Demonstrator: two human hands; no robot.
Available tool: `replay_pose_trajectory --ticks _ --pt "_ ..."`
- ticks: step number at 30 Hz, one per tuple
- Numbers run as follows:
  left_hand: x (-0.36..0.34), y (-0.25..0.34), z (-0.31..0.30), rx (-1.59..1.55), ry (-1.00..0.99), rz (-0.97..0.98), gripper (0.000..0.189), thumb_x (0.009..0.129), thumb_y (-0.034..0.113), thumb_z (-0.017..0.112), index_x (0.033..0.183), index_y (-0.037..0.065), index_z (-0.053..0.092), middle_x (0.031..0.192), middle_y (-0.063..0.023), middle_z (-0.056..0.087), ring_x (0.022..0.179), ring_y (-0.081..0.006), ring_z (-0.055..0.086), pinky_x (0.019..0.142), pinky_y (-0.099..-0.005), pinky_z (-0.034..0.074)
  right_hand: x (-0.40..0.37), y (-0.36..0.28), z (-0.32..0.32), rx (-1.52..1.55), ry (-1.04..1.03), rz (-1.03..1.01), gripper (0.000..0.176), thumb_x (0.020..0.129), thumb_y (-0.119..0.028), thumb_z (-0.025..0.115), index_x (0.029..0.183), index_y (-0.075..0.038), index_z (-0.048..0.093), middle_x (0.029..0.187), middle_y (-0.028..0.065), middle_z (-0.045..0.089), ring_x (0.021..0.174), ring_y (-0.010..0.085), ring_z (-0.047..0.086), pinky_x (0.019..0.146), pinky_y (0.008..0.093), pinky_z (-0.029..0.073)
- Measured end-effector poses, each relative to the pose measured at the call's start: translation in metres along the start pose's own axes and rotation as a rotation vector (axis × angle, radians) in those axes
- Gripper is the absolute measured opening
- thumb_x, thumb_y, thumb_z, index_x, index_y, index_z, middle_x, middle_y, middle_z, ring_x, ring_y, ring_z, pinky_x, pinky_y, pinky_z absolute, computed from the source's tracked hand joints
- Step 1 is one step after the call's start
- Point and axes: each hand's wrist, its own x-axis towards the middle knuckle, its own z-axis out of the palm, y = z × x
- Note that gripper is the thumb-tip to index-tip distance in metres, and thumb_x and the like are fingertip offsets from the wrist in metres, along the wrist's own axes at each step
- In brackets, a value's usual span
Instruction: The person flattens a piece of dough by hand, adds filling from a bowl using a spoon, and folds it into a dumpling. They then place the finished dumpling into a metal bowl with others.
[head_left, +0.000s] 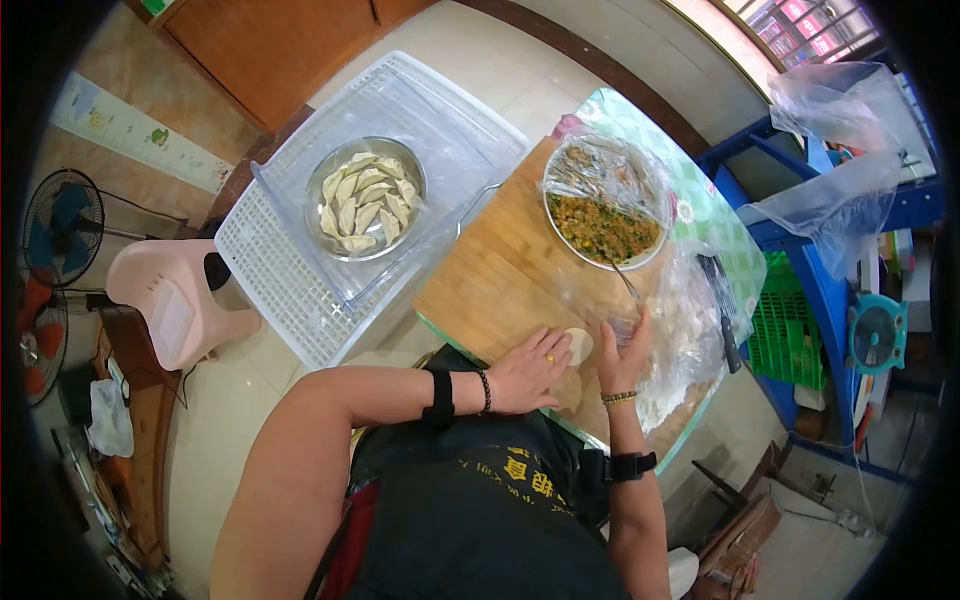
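Observation:
My left hand [532,372] lies flat on the wooden board [490,260], its fingers stretched out beside a round, pale dough wrapper [578,347]. On the other side of the wrapper, my right hand [622,358] curls around a small clear, glass-like object [622,329]; its exact kind is hard to make out. Farther up the board stands a bowl of chopped filling [605,228], partly covered by plastic wrap [610,170]. A spoon handle [627,284] sticks out over its near rim. Several folded dumplings [366,200] sit in a round metal pan [418,165] at the left.
The pan rests on a white plastic crate [265,285]. Right of my right hand are a floury plastic sheet [675,345] and a black-handled knife [728,335]. A pink stool [180,300] stands left, and a blue shelf [838,330] with a green basket [785,325] right.

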Motion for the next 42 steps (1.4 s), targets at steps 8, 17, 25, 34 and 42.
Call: replay_pose_trajectory --ticks 8,17,25,34,42 --pt "0.040 0.005 0.020 -0.117 0.022 0.284 0.067 0.080 0.046 0.067 0.127 0.002 0.050 0.141 -0.0222 0.039 0.136 -0.0376 0.030 0.112 -0.0503 0.022 -0.066 0.007 -0.069 0.179 0.130 0.204 0.073 0.081 -0.007 0.071 0.144 -0.001 0.034 0.120 0.0158 0.051 0.098 0.0229 0.051 0.087 0.0344 0.044" --pt "0.006 0.002 0.002 -0.106 -0.089 0.374 0.068 0.082 0.045 0.066 0.132 0.002 0.048 0.143 -0.0212 0.039 0.138 -0.0342 0.029 0.114 -0.0487 0.022 -0.075 -0.005 -0.055 -0.017 -0.058 -0.087 0.068 0.080 -0.008 0.068 0.141 0.001 0.037 0.124 0.0229 0.051 0.110 0.0367 0.053 0.091 0.0419 0.044" --pt "-0.003 0.008 0.003 -0.134 -0.168 0.303 0.061 0.084 0.043 0.064 0.125 0.001 0.050 0.139 -0.0190 0.041 0.137 -0.0341 0.030 0.112 -0.0499 0.024 -0.063 -0.012 -0.004 -0.453 -0.034 -0.144 0.071 0.079 -0.024 0.070 0.138 0.002 0.039 0.118 0.0233 0.054 0.104 0.0393 0.051 0.091 0.0472 0.038" --pt "-0.001 0.015 -0.001 -0.063 -0.066 0.217 0.062 0.084 0.046 0.064 0.125 0.002 0.050 0.136 -0.0188 0.043 0.133 -0.0337 0.034 0.112 -0.0498 0.023 -0.038 0.005 -0.025 -0.156 0.011 -0.165 0.068 0.081 -0.024 0.068 0.138 0.001 0.040 0.120 0.0235 0.053 0.107 0.0392 0.051 0.091 0.0469 0.038" --pt "-0.007 0.007 0.011 -0.034 -0.108 0.269 0.062 0.085 0.048 0.062 0.124 0.001 0.051 0.129 -0.0179 0.047 0.130 -0.0334 0.037 0.111 -0.0504 0.024 -0.045 -0.016 -0.001 -0.488 -0.038 -0.267 0.066 0.083 -0.025 0.065 0.140 -0.003 0.039 0.123 0.0213 0.053 0.106 0.0396 0.052 0.087 0.0456 0.041"
